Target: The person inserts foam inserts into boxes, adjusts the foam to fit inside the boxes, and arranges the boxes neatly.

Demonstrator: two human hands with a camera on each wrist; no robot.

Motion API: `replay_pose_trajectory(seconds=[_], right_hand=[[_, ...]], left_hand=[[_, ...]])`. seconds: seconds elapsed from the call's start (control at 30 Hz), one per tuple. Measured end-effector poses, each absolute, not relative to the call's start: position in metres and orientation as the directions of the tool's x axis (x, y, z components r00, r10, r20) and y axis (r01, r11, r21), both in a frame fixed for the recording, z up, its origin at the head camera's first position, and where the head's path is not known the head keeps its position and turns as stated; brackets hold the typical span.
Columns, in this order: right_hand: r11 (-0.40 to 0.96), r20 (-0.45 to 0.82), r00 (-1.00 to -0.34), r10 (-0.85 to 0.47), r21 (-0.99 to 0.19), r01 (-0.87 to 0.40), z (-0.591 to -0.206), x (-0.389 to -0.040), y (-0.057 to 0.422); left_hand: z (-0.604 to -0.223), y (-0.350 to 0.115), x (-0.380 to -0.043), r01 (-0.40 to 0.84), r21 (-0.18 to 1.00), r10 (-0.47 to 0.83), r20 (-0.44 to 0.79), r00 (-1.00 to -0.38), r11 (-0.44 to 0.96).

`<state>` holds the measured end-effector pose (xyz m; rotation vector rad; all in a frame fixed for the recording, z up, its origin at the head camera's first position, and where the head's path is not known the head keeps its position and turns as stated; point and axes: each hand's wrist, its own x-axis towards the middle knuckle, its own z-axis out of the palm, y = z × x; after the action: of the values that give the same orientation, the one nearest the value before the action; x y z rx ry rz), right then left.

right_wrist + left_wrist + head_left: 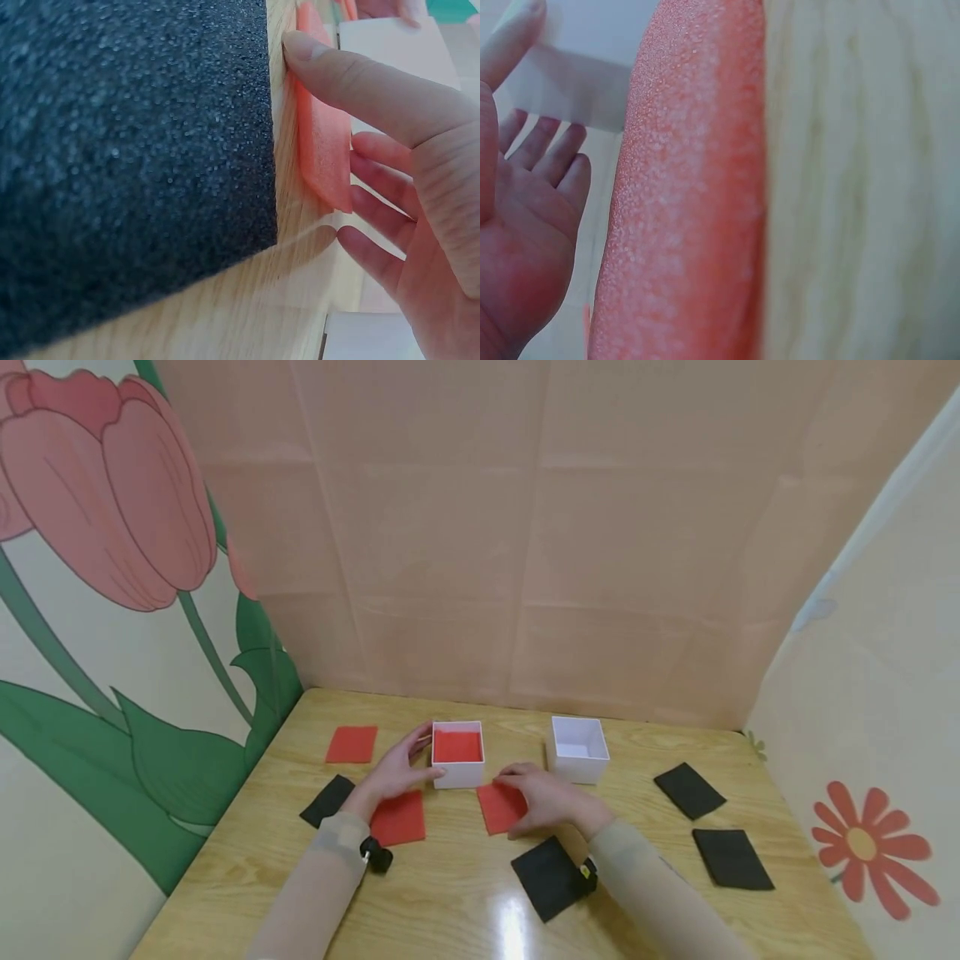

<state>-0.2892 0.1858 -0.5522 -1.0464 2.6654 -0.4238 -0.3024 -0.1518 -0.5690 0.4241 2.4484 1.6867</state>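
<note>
My left hand (395, 771) is at the left side of a white box (459, 775), thumb by its front and fingers along its left side. Inside that box lies a red foam square (458, 747). In the left wrist view the left fingers (555, 154) look fairly straight. Over another red foam square (498, 810) is my right hand (551, 795), its thumb near the front edge and fingers by the far edge. That square appears flat on the table; the right wrist view shows the thumb and fingers (379, 199) spread apart around it.
A second white box (577, 752) stands to the right with a bare inside. Red foam squares (352, 744) (398, 818) lie at left, beside a black one (327, 801). More black squares lie front centre (546, 878) and right (690, 791) (732, 859). Cloth backdrops (525, 568) surround the wooden table (442, 893).
</note>
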Motion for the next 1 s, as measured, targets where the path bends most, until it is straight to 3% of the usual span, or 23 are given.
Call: replay_pose_trajectory(seconds=[0.5, 1.0], right_hand=[[0.696, -0.122, -0.696, -0.707, -0.292, -0.656, -0.5521, -0.2871, 0.1836], [0.676, -0.097, -0.686, -0.722, -0.313, -0.667, -0.5471, -0.2867, 0.1869]], left_hand=[[-0.5688, -0.1527, -0.3007, 0.146, 0.938, 0.304, 0.046, -0.951, 0.314], [-0.5708, -0.1537, -0.3026, 0.151, 0.936, 0.312, 0.047, -0.949, 0.318]])
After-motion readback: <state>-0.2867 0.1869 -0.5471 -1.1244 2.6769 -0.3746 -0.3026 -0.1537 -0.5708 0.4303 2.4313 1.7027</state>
